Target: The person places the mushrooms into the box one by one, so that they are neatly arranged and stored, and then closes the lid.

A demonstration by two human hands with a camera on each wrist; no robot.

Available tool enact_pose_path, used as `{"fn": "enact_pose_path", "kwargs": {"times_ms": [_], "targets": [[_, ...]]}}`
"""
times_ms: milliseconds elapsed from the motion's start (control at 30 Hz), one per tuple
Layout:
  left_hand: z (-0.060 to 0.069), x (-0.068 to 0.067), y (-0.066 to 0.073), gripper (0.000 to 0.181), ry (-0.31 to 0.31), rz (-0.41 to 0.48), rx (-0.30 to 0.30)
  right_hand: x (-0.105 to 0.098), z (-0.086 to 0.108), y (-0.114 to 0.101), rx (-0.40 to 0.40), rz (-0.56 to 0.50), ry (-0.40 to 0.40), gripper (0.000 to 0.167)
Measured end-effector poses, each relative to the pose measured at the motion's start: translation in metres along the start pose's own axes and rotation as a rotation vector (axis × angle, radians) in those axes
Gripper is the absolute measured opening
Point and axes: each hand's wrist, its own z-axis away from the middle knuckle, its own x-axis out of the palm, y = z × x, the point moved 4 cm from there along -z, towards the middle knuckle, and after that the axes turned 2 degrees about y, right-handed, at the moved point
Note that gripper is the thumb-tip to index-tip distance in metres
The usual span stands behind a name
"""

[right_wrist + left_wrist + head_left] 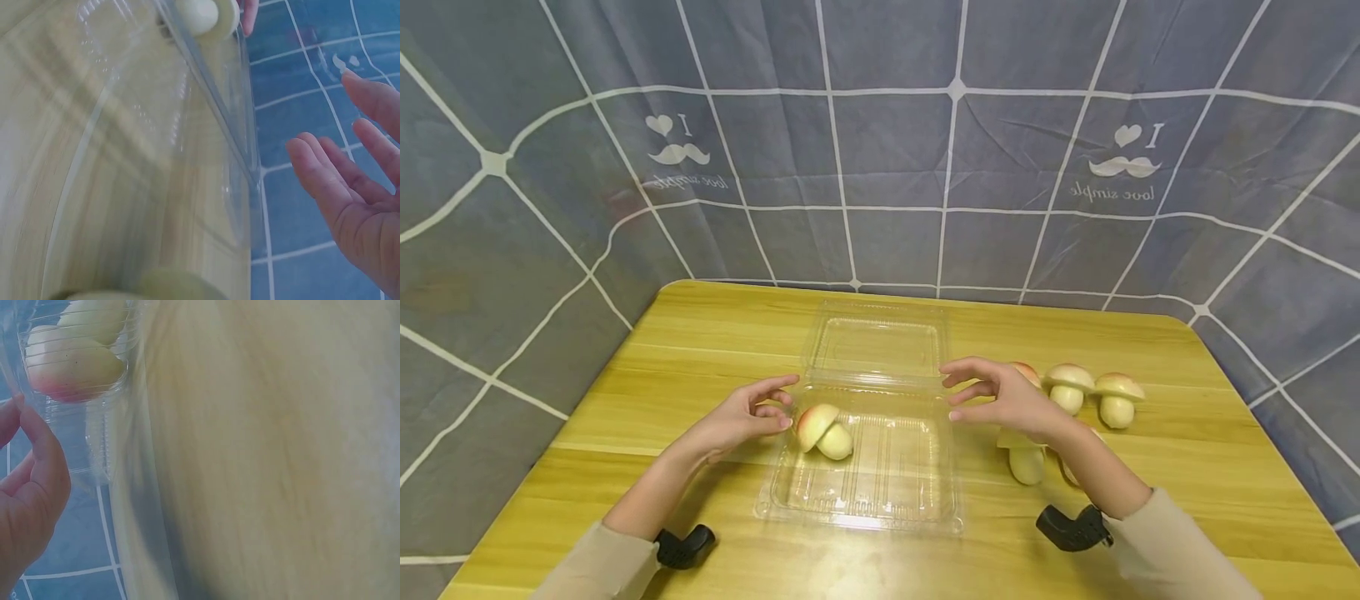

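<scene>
- Mushroom [824, 432] in my head feed sits in the left part of the base [910, 475] of a clear plastic box, beside the left wall.
- Its long axis runs diagonally: I see the red-tinged cap toward the far left and the pale stem toward the near right, tipped over on its side.
- I see the box opened flat, base nearer the person and lid [880, 342] laid back on the far side, the hinge line running left to right between them.
- Left hand [737, 422] is just outside the box's left edge, fingers bent, with a gap between thumb and index finger in my head feed. It grips nothing that I can make out; I cannot tell from here whether the fingertips touch the plastic.
- Right hand [1000, 402] is by the box's right edge, fingers loosely extended, thumb well apart from them, holding nothing.
- Beyond and under that hand I count more mushrooms on the wooden table [700, 333], some partly hidden by the hand and forearm. Two in the back row, a middle mushroom [1070, 388] and an outer mushroom [1117, 399], point caps away and stems toward the person; so does a nearer mushroom [1026, 462].
</scene>
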Motion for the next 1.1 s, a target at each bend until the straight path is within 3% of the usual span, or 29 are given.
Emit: {"fn": "enact_pose_path", "kwargs": {"times_ms": [400,633,867,1100], "targets": [[0.001,-0.002,0.000,0.070,-0.002,-0.013,0.002,-0.023,0.023,0.015,0.040,-0.020,0.070,0.058],[0.001,-0.001,0.000,0.071,-0.013,-0.001,0.009,-0.037,0.043,0.019,-0.006,-0.024,0.117,0.053],[0.000,-0.001,-0.001,0.071,-0.005,-0.004,0.008,-0.058,0.062,0.028,-0.003,0.000,0.199,0.053],[-0.001,-0.001,-0.001,0.071,0.003,0.005,-0.001,-0.074,0.075,0.032,-0.017,-0.045,0.211,0.048]]}}
